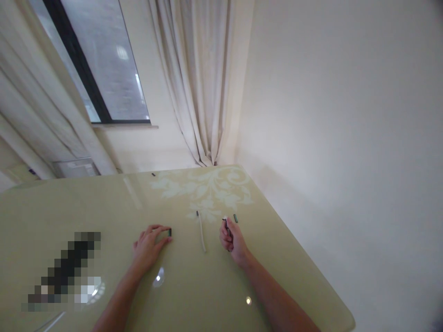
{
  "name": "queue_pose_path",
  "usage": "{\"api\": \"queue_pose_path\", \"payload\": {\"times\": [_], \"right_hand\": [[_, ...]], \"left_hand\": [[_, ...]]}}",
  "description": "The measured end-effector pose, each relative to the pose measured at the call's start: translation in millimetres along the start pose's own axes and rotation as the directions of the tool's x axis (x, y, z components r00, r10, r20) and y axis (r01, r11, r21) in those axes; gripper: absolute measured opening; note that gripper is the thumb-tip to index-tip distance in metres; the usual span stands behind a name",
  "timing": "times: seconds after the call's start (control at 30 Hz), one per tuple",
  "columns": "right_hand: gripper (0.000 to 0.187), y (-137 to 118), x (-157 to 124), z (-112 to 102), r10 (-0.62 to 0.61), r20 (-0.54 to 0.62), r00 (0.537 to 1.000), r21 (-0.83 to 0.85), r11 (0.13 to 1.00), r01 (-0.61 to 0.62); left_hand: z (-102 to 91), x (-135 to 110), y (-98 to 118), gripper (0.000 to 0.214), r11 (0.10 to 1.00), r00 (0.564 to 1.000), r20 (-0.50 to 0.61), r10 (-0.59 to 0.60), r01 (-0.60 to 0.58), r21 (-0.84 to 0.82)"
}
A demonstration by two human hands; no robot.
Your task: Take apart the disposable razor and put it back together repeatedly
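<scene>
My left hand [149,244] rests on the glossy olive table [194,286], fingers pinched round a small dark piece [169,232] at its fingertips. My right hand [232,240] is closed in a fist round a thin dark tool [226,225] whose tip sticks up above the fingers. Between the hands lies a thin white stick with a dark end [201,230]. A small dark piece [236,218] lies just right of the right hand's tip.
A pale floral pattern [207,189] marks the table's far part. A tiny dark item [153,174] lies near the far edge. A blurred-out patch [65,272] sits at the left. Curtains [197,83], a window and a wall stand behind; the table's right edge runs diagonally.
</scene>
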State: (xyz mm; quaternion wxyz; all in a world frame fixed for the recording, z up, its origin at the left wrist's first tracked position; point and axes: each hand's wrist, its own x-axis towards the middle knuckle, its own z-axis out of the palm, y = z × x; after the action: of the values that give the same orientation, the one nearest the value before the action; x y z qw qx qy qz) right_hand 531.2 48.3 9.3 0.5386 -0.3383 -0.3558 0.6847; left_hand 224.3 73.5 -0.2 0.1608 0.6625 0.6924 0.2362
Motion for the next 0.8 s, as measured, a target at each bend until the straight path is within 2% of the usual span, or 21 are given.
{"api": "queue_pose_path", "payload": {"times": [0.1,0.2,0.3,0.47,0.57,0.63,0.67,0.73,0.8], "right_hand": [[0.061,4.5,-4.4,7.4,0.082,-0.01,0.997,-0.024,0.996,-0.083],[0.05,7.9,-13.6,18.9,0.147,0.056,0.988,-0.055,0.988,-0.144],[0.048,11.1,-22.2,28.5,0.153,0.085,0.985,-0.122,0.982,-0.142],[0.046,17.6,-24.8,31.8,0.147,0.06,0.987,-0.2,0.971,-0.132],[0.045,17.4,-23.4,29.2,0.062,0.004,0.998,-0.274,0.96,-0.059],[0.04,13.4,-24.1,25.9,-0.12,0.008,0.993,-0.426,0.898,0.112],[0.035,10.5,-25.2,23.7,-0.233,0.052,0.971,-0.525,0.821,0.225],[0.023,4.7,-28.6,18.3,-0.386,0.221,0.896,-0.687,0.59,0.424],[0.016,1.1,-32.2,12.4,-0.403,0.391,0.828,-0.759,0.368,0.537]], "left_hand": [[8.3,-14.0,14.8,0.036,0.944,0.986,-0.075,0.147,-0.163,-0.287],[18.9,-35.3,42.0,0.038,0.772,0.938,-0.117,0.327,-0.336,-0.54],[26.7,-51.8,65.2,0.036,0.679,0.908,-0.142,0.395,-0.393,-0.62],[28.9,-58.5,74.4,0.035,0.656,0.909,-0.111,0.401,-0.369,-0.659],[25.5,-59.0,75.7,0.051,0.638,0.938,-0.056,0.341,-0.275,-0.719],[23.5,-60.5,77.9,0.057,0.618,0.966,0.07,0.249,-0.103,-0.779],[23.1,-61.8,79.0,0.057,0.6,0.969,0.156,0.192,0.01,-0.8],[23.4,-65.0,81.0,0.06,0.544,0.937,0.335,0.099,0.231,-0.807],[24.5,-68.6,82.5,0.065,0.49,0.895,0.438,0.082,0.346,-0.8]]}}
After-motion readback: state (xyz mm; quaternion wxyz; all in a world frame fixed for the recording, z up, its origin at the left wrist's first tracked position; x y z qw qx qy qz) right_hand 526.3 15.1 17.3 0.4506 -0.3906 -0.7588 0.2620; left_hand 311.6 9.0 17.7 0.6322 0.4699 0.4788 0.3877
